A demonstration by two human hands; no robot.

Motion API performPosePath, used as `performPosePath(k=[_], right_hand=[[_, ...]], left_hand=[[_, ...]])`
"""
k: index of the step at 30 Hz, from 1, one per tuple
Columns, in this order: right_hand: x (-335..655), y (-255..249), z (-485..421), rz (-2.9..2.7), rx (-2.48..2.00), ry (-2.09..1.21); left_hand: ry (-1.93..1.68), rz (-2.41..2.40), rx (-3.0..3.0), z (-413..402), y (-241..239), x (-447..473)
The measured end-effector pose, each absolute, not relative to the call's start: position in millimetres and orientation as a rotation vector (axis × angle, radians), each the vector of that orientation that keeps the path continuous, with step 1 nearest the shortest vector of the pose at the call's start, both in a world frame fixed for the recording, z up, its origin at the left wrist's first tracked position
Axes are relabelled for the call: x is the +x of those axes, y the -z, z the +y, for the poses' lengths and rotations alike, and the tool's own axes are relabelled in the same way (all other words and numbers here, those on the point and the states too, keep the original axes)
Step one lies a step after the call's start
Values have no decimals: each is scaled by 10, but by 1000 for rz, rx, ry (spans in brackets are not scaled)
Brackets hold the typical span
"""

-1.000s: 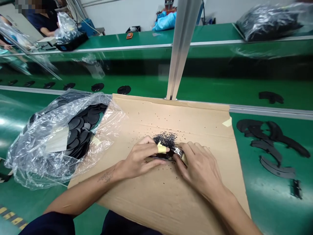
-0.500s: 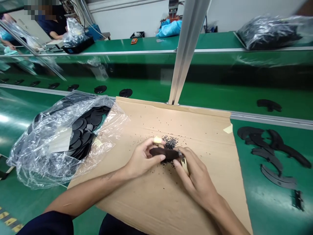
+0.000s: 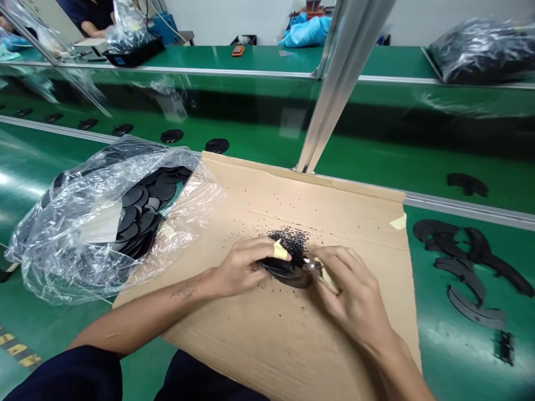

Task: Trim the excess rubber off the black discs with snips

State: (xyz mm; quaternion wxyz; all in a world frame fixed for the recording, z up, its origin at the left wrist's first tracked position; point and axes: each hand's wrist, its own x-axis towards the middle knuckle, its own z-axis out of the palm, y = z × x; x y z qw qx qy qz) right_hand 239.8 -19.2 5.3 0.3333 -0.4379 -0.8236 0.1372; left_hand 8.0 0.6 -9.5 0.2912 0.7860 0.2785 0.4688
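My left hand (image 3: 246, 264) is closed on a round black plastic part (image 3: 288, 274), gripping its left side; one finger wears a yellow finger cot (image 3: 281, 250). In my right hand (image 3: 349, 289) is a pair of nippers (image 3: 328, 277) with pale yellow handles, their metal jaws at the right edge of the part. Whether the jaws touch it I cannot tell. A pile of tiny black plastic bits (image 3: 292, 240) lies just beyond the part on a cardboard sheet (image 3: 246, 351).
To the left, a clear plastic bag (image 3: 54, 239) holds many black discs (image 3: 129, 217). Curved black parts (image 3: 476, 303) and a small black piece (image 3: 505, 348) lie at right. Behind the cardboard rises a metal post (image 3: 338, 100); black discs (image 3: 217, 146) sit along the green belt. A co-worker's arm (image 3: 94, 28) shows at upper left.
The black part has turned from nearly edge-on to showing more of its round face. My left fingers have shifted over its top, and the nippers' jaws show more plainly. The view has tilted slightly down.
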Motion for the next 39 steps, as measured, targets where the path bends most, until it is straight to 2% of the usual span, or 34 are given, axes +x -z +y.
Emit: performPosePath(k=[8,29,39], right_hand=[[2326,-40,-231,-2284,-1114,-179],[2396,-60,-236,-2318,-1051,-157],[2367,-118,-272,-2404,-1063,21]], left_hand=[[-1253,692,2084,-25,129,98],[-1194,636,1906,-32,139,88],[-1157,622,1913,-39,173,62]])
